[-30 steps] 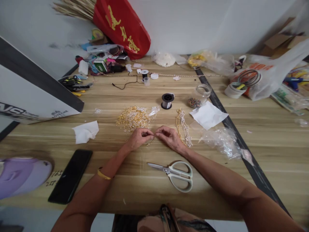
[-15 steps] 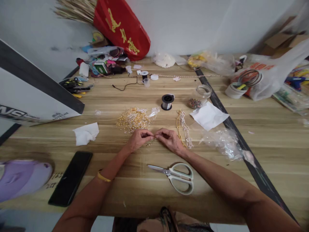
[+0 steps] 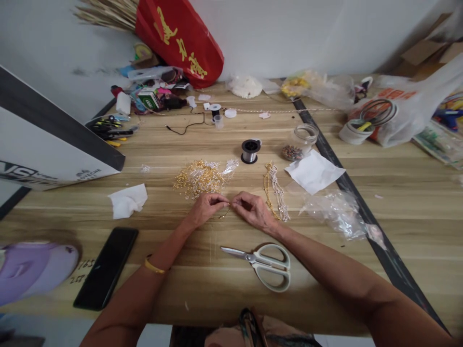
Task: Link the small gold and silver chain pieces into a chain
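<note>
While two bare forearms reach in from the lower edge, the left hand and the right hand come together over a wooden-topped desk, fingertips almost touching. Clock directions here start from that meeting point, with twelve o'clock facing away from the person.

A thin strand, dark gold and seemingly beaded, runs out from between the fingertips. It trails toward seven or eight o'clock in a slight curve, its long axis slanting back under the left hand's fingers, so the left hand is the nearer one to its loose length. The right hand lies on the other side, at about three o'clock, meeting it only at the tip. Thumb and forefinger of each hand are pinched narrow and seem to grip the end of the strand between them; exactly what sits in the pinch is too small to tell.

Just beyond the left hand, at ten to eleven o'clock, lies a tangled heap of gold and clear beads. A black-flanged spool of wire stands at one o'clock. Just past the right hand, between two and three o'clock, gold and silvery chains lie stretched out, roughly eleven to five. Farther off at two o'clock is a clear jar with small dark beads at the bottom. Scissors rest at five o'clock, blades toward nine, and a black phone lies at eight.
</note>
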The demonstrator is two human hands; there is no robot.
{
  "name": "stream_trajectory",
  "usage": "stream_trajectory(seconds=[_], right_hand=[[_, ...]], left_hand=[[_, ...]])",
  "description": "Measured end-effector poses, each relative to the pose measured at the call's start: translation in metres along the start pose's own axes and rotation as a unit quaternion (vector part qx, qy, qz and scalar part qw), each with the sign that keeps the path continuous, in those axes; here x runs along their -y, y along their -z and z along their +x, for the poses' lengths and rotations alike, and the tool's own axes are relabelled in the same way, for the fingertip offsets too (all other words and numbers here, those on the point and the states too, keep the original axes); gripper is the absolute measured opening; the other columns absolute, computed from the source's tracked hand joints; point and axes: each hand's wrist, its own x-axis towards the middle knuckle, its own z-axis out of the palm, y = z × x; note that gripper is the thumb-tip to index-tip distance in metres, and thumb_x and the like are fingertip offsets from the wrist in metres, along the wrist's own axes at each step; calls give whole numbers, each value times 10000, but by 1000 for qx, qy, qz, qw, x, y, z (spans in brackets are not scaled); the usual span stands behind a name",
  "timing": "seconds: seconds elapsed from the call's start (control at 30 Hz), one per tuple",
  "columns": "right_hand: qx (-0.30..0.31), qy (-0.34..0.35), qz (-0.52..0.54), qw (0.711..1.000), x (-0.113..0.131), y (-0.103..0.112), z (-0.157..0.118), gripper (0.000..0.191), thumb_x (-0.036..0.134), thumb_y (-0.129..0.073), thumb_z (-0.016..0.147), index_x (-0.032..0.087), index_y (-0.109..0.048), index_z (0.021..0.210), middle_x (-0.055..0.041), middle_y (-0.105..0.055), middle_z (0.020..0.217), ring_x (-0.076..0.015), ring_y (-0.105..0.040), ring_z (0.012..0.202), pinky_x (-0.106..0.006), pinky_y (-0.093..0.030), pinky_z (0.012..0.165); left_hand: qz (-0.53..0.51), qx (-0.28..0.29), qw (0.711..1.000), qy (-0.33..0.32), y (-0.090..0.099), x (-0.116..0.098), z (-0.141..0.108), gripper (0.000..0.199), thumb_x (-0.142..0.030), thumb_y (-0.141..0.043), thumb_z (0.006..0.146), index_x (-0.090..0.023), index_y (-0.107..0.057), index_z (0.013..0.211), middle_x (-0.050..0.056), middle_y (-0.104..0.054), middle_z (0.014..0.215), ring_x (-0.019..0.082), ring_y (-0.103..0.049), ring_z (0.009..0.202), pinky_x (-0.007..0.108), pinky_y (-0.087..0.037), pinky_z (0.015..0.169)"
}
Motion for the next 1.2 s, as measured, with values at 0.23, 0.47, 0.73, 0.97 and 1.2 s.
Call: stream_trajectory(seconds=[0.23, 0.47, 0.73, 0.97, 1.2], right_hand=[[12, 4, -17, 1000, 0, -1, -1, 163, 277, -533, 864, 142, -616, 826, -21, -594, 684, -102, -483, 577, -211, -364, 522], [19, 13, -21, 1000, 1, 0, -1, 159, 267, -531, 865, 141, -617, 822, -22, -600, 698, -104, -489, 588, -212, -371, 534], [25, 17, -22, 999, -1, 0, 0, 177, 277, -526, 872, 139, -631, 835, -36, -619, 729, -112, -503, 605, -222, -376, 549], [22, 20, -19, 999, 1, 0, -1, 171, 268, -529, 872, 137, -631, 834, -33, -615, 724, -114, -509, 612, -225, -388, 570], [26, 11, -15, 999, -1, 0, -1, 194, 301, -522, 879, 144, -628, 841, -37, -617, 735, -120, -509, 619, -231, -386, 566]], left_hand=[[-12, -1, 1000, 2, 1, 3, 0, 192, -287, -659, 726, -129, -727, 810, 47, -723, 777, 160, -636, 702, 248, -473, 669], [-42, -1, 999, 21, 2, 2, 1, 201, -296, -677, 710, -129, -726, 811, 42, -729, 779, 160, -644, 706, 253, -486, 687], [-59, 2, 998, 30, 3, -1, 0, 206, -299, -698, 689, -126, -729, 799, 48, -728, 777, 164, -647, 715, 252, -483, 691], [-59, 12, 998, 24, 3, 6, 1, 225, -317, -687, 702, -131, -732, 819, 48, -728, 788, 167, -645, 730, 253, -481, 697], [-77, 20, 996, 27, 3, 3, 1, 229, -326, -685, 702, -128, -726, 810, 41, -722, 769, 158, -636, 710, 253, -476, 688]])
